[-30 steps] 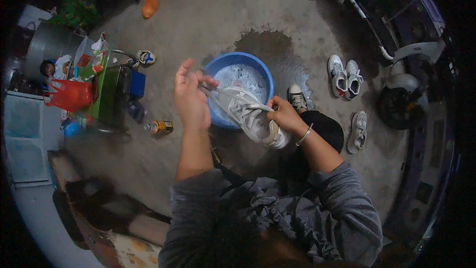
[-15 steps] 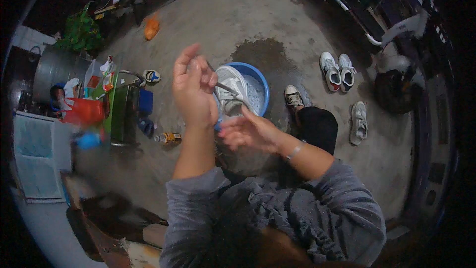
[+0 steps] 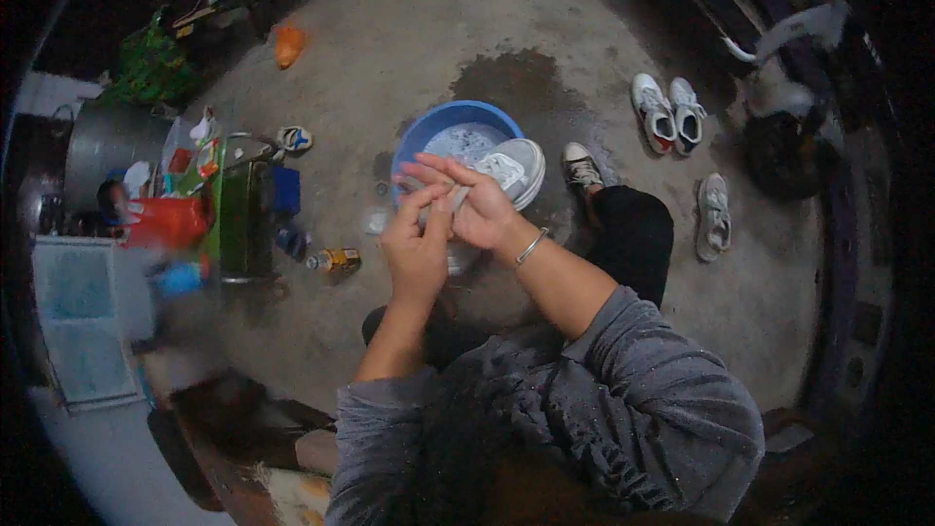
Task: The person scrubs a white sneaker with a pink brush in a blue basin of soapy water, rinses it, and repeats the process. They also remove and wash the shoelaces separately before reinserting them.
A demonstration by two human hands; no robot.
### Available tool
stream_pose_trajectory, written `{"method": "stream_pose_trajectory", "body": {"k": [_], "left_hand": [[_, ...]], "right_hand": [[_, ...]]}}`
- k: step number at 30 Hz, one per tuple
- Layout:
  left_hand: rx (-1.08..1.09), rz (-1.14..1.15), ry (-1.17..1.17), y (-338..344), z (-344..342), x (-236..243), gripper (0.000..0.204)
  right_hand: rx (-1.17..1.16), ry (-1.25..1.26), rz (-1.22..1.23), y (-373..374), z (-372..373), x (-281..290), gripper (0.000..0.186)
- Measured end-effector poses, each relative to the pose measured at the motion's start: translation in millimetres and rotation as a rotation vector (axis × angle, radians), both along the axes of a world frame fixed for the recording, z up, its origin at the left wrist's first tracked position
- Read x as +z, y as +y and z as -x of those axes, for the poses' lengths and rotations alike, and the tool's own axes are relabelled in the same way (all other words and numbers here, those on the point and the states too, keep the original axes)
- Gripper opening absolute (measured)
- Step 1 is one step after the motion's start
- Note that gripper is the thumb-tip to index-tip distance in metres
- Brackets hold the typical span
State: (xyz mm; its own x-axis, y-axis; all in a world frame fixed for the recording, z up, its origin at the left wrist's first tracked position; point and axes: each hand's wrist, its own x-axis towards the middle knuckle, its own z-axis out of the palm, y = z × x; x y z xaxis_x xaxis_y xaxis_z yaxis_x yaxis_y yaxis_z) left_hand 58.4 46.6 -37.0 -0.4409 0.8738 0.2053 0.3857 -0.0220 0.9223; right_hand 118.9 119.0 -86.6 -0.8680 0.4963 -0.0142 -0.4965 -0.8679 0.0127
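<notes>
My hands are together just in front of a blue basin [image 3: 416, 136] of sudsy water. My right hand [image 3: 479, 197] holds a wet white-grey sneaker [image 3: 511, 166], its fingers reaching across it, with the toe pointing away to the right over the basin's near right. My left hand [image 3: 416, 248] is closed at the shoe's near end, fingers pinched on a pale grey part that is too hidden to identify clearly. A silver bangle [image 3: 533, 245] circles my right wrist.
A sneaker pair [image 3: 653, 112], a single shoe [image 3: 714, 217] and my shod foot [image 3: 582, 166] are at right, by a two-wheeled vehicle [image 3: 779, 97]. At left are a bottle [image 3: 333, 260], red bag [image 3: 166, 222], green stand [image 3: 243, 224] and another shoe [image 3: 293, 138].
My left hand has come down and closed near my right hand. My right hand has risen over the shoe since half a second ago, and the shoe's toe has swung rightward.
</notes>
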Motion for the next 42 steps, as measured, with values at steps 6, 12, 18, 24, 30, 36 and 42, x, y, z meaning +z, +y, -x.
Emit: {"method": "stream_pose_trajectory", "body": {"k": [6,12,18,24,30,36,42], "left_hand": [[-0.194,0.087,0.928,20.9,4.7,23.1,0.008],[-0.208,-0.080,1.007,39.9,-2.0,25.8,0.029],[-0.446,-0.089,0.812,47.3,-38.2,9.0,0.040],[-0.313,-0.056,1.078,87.3,-1.8,25.8,0.041],[-0.475,-0.095,0.579,31.8,-40.6,4.8,0.042],[-0.285,-0.041,0.862,84.9,-5.1,19.4,0.040],[-0.300,0.168,0.613,51.5,-37.2,-0.3,0.038]], "right_hand": [[-0.013,0.080,0.022,3.7,1.7,-0.3,0.035],[-0.115,0.025,0.076,-2.0,-0.3,21.8,0.035],[-0.262,0.485,-0.008,7.8,21.2,-18.2,0.040],[-0.211,0.056,0.033,-0.8,-11.6,30.8,0.033],[-0.343,0.057,-0.217,16.4,-16.2,10.0,0.054],[-0.283,-0.038,-0.079,0.2,-13.8,29.3,0.044],[-0.268,0.169,-0.060,21.2,-24.3,26.7,0.043]]}}
